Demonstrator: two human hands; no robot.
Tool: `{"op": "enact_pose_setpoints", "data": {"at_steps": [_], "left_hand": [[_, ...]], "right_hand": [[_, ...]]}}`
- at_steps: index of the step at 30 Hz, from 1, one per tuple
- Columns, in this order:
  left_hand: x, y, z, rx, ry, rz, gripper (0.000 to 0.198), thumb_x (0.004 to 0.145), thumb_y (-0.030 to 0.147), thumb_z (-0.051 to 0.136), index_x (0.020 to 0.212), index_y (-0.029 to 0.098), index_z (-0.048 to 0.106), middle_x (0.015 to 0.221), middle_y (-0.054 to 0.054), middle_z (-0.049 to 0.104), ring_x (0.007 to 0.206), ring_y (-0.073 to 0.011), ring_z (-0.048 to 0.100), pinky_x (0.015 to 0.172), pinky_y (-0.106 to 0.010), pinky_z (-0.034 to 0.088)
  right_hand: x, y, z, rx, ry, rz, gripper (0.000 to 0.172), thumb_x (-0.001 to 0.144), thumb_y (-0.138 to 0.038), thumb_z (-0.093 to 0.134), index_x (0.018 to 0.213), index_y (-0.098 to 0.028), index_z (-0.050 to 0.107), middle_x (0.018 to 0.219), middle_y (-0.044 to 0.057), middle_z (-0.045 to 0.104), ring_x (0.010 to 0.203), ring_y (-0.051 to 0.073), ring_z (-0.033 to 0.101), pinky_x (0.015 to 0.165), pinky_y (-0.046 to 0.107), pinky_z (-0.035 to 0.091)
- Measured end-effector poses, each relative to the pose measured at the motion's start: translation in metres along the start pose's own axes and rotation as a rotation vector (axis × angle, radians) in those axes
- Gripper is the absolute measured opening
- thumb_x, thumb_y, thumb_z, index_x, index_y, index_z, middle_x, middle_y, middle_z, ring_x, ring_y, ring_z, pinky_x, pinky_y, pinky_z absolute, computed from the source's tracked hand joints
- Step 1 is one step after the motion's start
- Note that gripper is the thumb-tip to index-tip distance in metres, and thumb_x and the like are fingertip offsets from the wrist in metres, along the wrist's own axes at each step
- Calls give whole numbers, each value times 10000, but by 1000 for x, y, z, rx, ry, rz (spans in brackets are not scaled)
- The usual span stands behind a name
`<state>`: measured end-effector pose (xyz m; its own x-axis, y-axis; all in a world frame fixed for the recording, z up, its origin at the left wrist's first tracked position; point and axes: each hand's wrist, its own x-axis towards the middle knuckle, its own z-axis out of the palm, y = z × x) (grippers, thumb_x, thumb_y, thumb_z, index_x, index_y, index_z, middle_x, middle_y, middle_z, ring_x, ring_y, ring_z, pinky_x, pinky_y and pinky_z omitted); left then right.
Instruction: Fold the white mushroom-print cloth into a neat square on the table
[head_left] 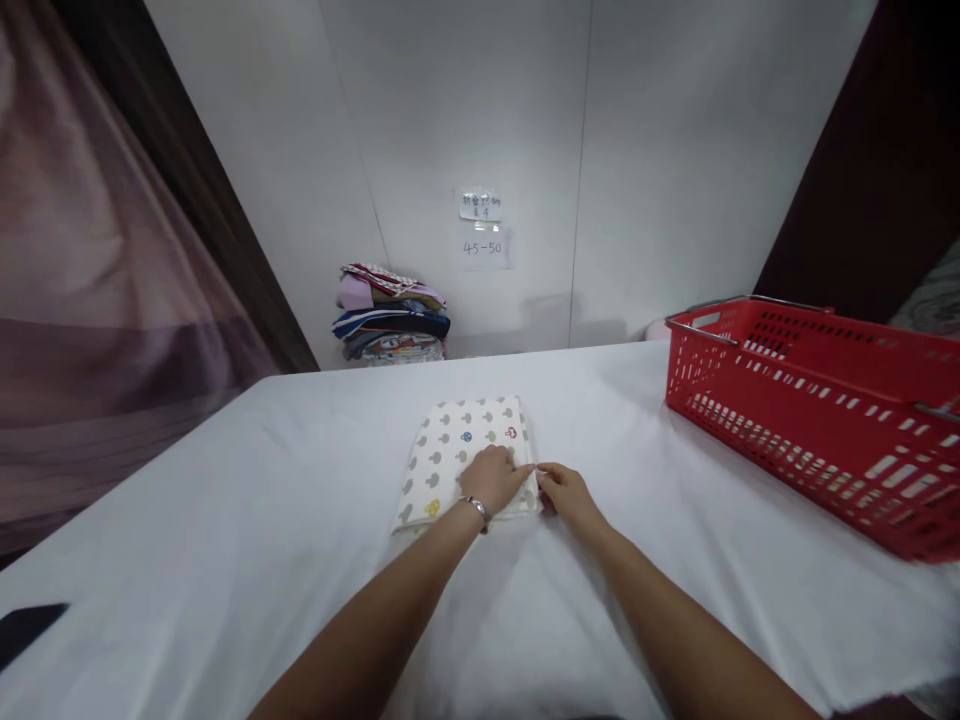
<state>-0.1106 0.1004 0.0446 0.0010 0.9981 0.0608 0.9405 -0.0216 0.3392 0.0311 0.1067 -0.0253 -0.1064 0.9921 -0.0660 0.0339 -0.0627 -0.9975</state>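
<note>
A folded white cloth (pixel 450 455) printed with grey mushrooms, plus a few blue, yellow and red ones, lies on the white-covered table. My left hand (pixel 491 478), a bracelet at its wrist, rests on top of the cloth's right part. Its thumb stretches out toward the right edge, apart from the other fingers, which are partly hidden. At the cloth's lower right edge my right hand (pixel 564 492) pinches the border between thumb and fingers. The two hands nearly meet there.
A red perforated basket (pixel 810 420) with metal handles stands on the table (pixel 247 520) at the right. Behind the far edge is a stack of folded clothes (pixel 394 315) against the wall. A dark flat object (pixel 30 630) lies at the near left; a curtain (pixel 112 280) hangs left.
</note>
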Motion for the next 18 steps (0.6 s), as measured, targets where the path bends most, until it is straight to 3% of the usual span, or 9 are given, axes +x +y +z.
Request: {"op": "enact_pose_setpoints", "data": {"at_steps": [5,10,18], "left_hand": [[11,15,0,40,-46,-121,428,700,542,520,890,163,581,1023,-124,608,898,-241,580,659,-283,398],[21,13,3,-36,-103,-194,224,706,357,516,803,171,595,876,-87,654,801,-211,599,599,-263,369],[20,3,10,-100,5,-163,139,746,254,434,715,190,554,735,-22,633,693,-154,566,573,-245,342]], "right_hand": [[-2,-1,1,-27,-67,-68,288,728,-349,491,897,-150,613,477,-57,473,383,79,394,377,204,308],[4,9,1,2,-74,-81,317,695,-398,520,873,-144,585,430,-76,428,375,89,382,387,216,300],[4,12,8,-117,-44,-157,369,721,-379,515,978,-142,632,520,-29,531,482,114,462,467,226,350]]}}
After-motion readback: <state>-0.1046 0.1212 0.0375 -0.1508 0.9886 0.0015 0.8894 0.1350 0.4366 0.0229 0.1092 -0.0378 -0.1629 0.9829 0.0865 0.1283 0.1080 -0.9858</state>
